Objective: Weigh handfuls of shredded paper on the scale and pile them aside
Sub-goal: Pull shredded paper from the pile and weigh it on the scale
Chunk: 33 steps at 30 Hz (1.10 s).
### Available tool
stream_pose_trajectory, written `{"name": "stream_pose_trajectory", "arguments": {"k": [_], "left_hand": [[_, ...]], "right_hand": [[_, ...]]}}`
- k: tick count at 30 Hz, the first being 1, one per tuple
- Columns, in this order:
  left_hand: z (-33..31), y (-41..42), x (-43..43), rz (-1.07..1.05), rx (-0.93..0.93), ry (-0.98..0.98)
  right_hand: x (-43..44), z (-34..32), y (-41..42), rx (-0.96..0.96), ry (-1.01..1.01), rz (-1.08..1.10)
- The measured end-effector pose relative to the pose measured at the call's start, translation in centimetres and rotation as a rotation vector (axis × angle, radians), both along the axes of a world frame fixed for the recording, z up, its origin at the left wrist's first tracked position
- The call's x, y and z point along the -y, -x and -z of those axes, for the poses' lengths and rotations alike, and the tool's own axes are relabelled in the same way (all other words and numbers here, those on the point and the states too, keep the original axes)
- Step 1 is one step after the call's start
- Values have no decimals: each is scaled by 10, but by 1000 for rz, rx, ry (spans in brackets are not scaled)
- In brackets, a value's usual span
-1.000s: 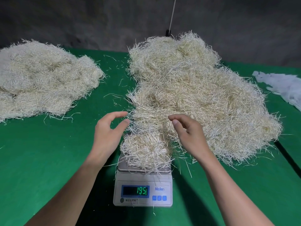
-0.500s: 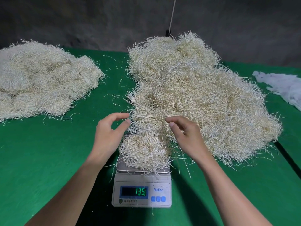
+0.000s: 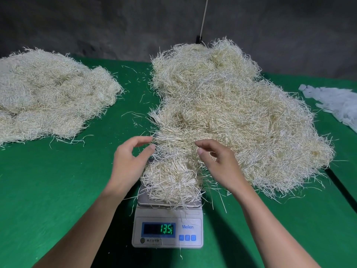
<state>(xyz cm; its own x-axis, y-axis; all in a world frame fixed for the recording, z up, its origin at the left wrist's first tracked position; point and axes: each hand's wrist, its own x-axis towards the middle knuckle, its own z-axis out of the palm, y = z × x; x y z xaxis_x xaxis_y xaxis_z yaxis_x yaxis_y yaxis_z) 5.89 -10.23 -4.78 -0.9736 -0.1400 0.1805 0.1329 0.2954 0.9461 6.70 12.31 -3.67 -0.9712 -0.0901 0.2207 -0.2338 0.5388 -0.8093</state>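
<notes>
A white digital scale (image 3: 167, 232) stands at the table's near middle, its display reading 13.51. A handful of cream shredded paper (image 3: 171, 181) lies on its pan and runs back into the big heap (image 3: 231, 113) behind it. My left hand (image 3: 128, 161) hovers at the handful's left side, fingers loosely curved, thumb tip touching the strands. At the right side my right hand (image 3: 219, 161) is held the same way, fingertips at the paper. Neither hand grips anything.
A second pile of shredded paper (image 3: 50, 97) lies at the far left on the green table cloth (image 3: 58, 190). White plastic bags (image 3: 336, 105) lie at the right edge. Loose strands are scattered between the piles. A dark wall stands behind.
The scale reading dropped from 19.51 to 13.51 and stays there. Both hands lifted slightly and opened a little beside the handful on the pan.
</notes>
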Motion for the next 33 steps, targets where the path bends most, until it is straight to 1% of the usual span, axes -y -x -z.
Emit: {"name": "stream_pose_trajectory", "arguments": {"k": [2,4,5,7,9,11,13,14,15,17,18,19,20,22,24,26,28,30,32,33], "left_hand": [[14,6,6,-6,77,55],[31,10,11,57,292,127],[39,10,13,110,411,144],[53,8,11,198,562,154],[62,8,6,220,602,140],[64,9,1,217,598,111],[57,11,-2,232,578,45],[52,13,-1,232,559,-53],[46,16,0,222,527,-198],[33,22,5,152,431,-537],[28,25,7,107,375,-640],[24,28,7,87,331,-682],[20,31,5,105,309,-694],[11,37,-4,266,344,-691],[0,45,-14,458,401,-623],[-12,56,-25,515,488,-498],[-21,68,-38,495,568,-397],[-27,77,-55,431,554,-373],[-32,86,-68,295,499,-432],[-33,91,-70,236,495,-475]], "right_hand": [[-4,4,3,165,-121,-146],[-4,15,7,357,-257,-273],[-2,24,8,396,-348,-297],[10,46,13,394,-554,-295],[24,64,17,381,-717,-295],[35,76,20,364,-794,-298],[39,82,25,324,-776,-254],[39,82,27,322,-708,-218],[36,80,29,342,-583,-178],[28,66,34,435,-189,-82],[24,55,37,503,33,-30],[21,44,40,593,234,3],[17,35,43,681,390,13],[13,15,43,783,618,20],[11,2,41,810,769,66],[8,-8,42,851,874,106],[8,-18,45,915,955,69],[6,-28,48,932,968,11],[-7,-27,60,825,950,0],[-17,-23,68,739,963,25]]}}
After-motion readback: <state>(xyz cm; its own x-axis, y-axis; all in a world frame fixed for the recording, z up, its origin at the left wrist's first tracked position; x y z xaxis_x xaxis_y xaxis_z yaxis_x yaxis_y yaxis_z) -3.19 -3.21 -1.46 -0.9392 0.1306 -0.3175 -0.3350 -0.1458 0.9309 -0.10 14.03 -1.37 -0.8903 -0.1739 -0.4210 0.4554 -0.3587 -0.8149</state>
